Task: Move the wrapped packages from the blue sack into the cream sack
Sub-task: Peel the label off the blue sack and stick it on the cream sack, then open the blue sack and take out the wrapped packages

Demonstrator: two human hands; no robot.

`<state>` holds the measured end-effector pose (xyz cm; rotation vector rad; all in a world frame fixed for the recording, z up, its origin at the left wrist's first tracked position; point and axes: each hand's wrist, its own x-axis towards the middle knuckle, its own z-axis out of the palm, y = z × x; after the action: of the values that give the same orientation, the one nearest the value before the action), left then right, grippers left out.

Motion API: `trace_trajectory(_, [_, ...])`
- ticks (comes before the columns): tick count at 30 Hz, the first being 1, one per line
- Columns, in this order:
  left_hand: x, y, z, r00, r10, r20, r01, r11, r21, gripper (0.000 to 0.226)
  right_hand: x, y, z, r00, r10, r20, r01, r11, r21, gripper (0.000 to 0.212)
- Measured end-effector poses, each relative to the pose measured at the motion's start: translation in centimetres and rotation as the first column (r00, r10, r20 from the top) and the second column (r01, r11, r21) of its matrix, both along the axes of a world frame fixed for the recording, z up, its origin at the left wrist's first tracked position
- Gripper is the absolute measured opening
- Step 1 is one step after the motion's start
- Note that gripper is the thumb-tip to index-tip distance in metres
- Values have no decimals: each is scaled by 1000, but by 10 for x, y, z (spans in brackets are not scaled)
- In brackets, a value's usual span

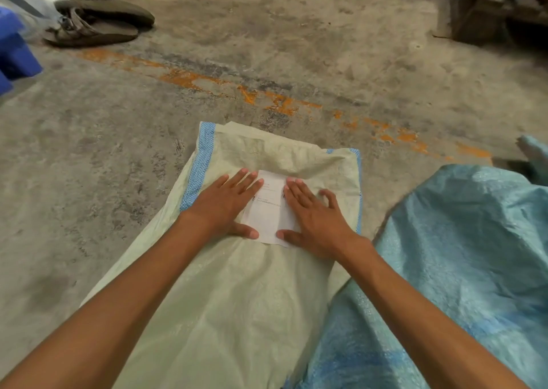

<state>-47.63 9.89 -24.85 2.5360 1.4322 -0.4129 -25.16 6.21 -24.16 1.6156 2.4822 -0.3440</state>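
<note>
Now your 2 flat hands, left hand (226, 200) and right hand (314, 211), press the white paper label (268, 208) on the cream woven sack (237, 299); the crinkly blue plastic sack (459, 255) sits at 3 o'clock. Push sideways and the label could wrinkle.

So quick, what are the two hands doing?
Left hand: open, pressing flat on the white label.
Right hand: open, pressing flat on the label too.

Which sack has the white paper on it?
The cream sack, under both hands, carries the white label. The blue sack beside it shows none.
</note>
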Motion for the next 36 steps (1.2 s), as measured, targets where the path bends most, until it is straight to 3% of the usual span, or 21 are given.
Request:
trace_trajectory(4, [1,8,-1,998,51,-40,-53,998,-34,133,7,19,-1,998,26,62,-19,994,-109,118])
trace_trajectory(7, [8,16,4,991,102,-82,-106,993,-49,147,8,24,-7,999,41,27,-36,989,-145,129])
trace_trajectory(12, [20,14,17,973,135,-187,-148,987,-59,155,12,28,-14,999,42,-33,-47,986,-158,135])
trace_trajectory(16, [29,2,25,953,208,-219,-222,974,-42,158,-2,24,2,997,7,83,6,987,-160,132])
trace_trajectory(19, [36,-18,45,939,289,-185,-301,953,-36,142,-9,10,27,990,-26,141,44,991,-128,117])
trace_trajectory(25, [63,-61,117,955,293,-49,-292,956,19,85,44,-45,110,965,-71,251,65,997,32,91])
trace_trajectory(31, [154,-87,220,962,185,200,-208,973,99,65,132,-105,234,931,-319,177,277,934,225,76])
trace_trajectory(36, [258,-119,271,949,-12,315,-24,994,108,57,226,-178,309,843,-533,71,474,799,371,61])
